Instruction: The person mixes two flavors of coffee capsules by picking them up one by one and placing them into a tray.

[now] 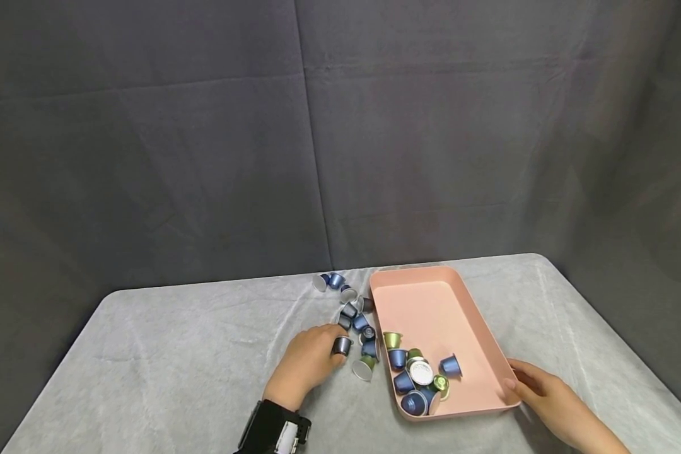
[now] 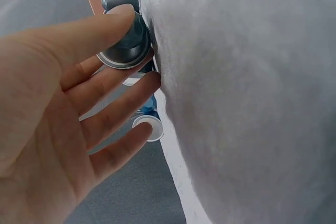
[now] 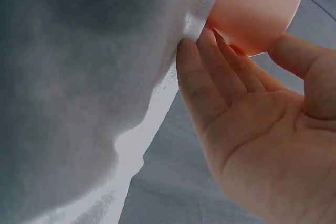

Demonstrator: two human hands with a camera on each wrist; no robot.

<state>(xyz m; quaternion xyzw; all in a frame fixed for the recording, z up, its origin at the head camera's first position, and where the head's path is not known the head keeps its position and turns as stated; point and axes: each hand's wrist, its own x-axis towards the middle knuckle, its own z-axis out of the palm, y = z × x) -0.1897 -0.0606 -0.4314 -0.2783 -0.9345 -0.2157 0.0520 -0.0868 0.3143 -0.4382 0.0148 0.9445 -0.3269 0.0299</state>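
My left hand (image 1: 309, 356) pinches a dark coffee capsule (image 1: 342, 345) between thumb and fingers, just left of a pile of loose capsules. The left wrist view shows the thumb lying across that capsule (image 2: 126, 51), its rimmed end toward the camera. My right hand (image 1: 550, 400) holds the pink tray (image 1: 471, 309) at its near right corner, thumb at the rim and fingers against the outside. In the right wrist view the tray's corner (image 3: 257, 9) sits between thumb and fingers. Blue and green capsules (image 1: 397, 358) lie in the tray's near left part.
Several loose capsules, mostly blue and dark (image 1: 360, 322), lie along the tray's left side. A green one (image 1: 364, 367) is nearest me, and blue ones (image 1: 336, 280) lie by the far edge. A grey cloth (image 1: 176, 366) covers the table; dark curtains (image 1: 204, 157) stand behind.
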